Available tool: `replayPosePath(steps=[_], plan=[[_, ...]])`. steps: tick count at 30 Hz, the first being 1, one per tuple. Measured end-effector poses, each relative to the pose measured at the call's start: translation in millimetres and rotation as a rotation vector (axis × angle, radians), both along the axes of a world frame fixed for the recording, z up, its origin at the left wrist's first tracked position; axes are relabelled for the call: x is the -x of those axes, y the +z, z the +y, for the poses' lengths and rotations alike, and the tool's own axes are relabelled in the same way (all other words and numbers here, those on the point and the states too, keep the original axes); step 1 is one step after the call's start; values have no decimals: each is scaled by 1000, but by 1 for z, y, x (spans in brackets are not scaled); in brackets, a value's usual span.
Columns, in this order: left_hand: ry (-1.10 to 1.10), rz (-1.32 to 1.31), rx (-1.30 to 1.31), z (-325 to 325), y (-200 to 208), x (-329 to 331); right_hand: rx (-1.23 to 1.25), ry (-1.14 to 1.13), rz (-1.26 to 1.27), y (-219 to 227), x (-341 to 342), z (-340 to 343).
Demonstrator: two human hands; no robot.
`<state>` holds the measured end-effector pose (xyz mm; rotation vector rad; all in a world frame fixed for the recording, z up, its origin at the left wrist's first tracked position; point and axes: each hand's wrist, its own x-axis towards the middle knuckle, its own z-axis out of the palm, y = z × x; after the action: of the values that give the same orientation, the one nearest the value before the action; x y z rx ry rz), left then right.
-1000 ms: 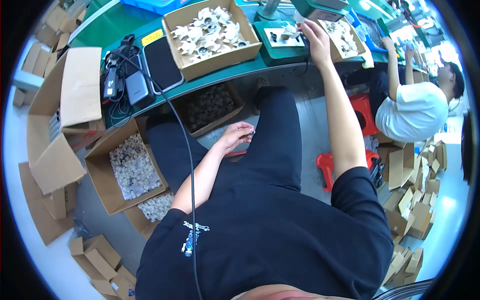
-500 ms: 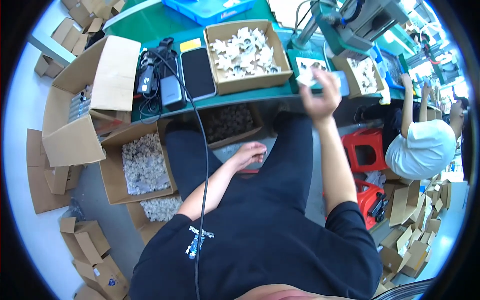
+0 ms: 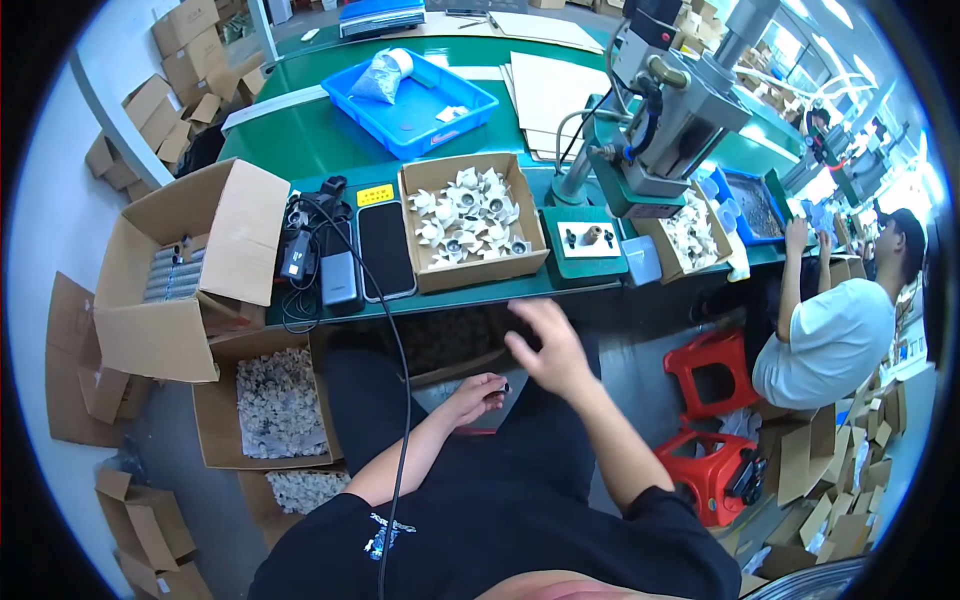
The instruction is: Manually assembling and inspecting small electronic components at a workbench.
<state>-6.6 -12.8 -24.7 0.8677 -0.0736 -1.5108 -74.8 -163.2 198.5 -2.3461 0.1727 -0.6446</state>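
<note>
My left hand (image 3: 476, 399) rests over my lap with its fingers closed. A small dark piece (image 3: 505, 388) shows at its fingertips; its kind is too small to make out. In front of the table edge my right hand (image 3: 550, 350) hangs in the air, fingers apart, holding nothing. Beyond it stands a bench press (image 3: 660, 170). A white plate with a short brass-coloured post (image 3: 593, 235) lies on the press's green base (image 3: 585, 268). Left of the press, a cardboard box (image 3: 480, 272) holds several white bladed impellers (image 3: 468, 212).
More white parts fill a box (image 3: 690, 232) right of the press. A phone (image 3: 385, 250), a power bank (image 3: 338, 280) and a blue tray (image 3: 410, 140) lie on the green table. A black cable (image 3: 400, 350) crosses before me. A co-worker (image 3: 835, 335) sits at right near red stools (image 3: 710, 375).
My right hand has come back from the press base toward my lap, and the white part it held is gone from it. My left hand stays nearly in place. The view has tilted up.
</note>
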Motion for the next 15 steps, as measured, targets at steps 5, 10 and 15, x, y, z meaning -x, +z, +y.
replayPosePath(steps=[5,10,15], plan=[[-56,122,150,7,-8,9,-96,99,331,-73,35,28],[3,146,109,-2,16,10,-275,108,447,-88,38,30],[128,324,237,-1,-4,5,-177,149,290,-77,29,27]])
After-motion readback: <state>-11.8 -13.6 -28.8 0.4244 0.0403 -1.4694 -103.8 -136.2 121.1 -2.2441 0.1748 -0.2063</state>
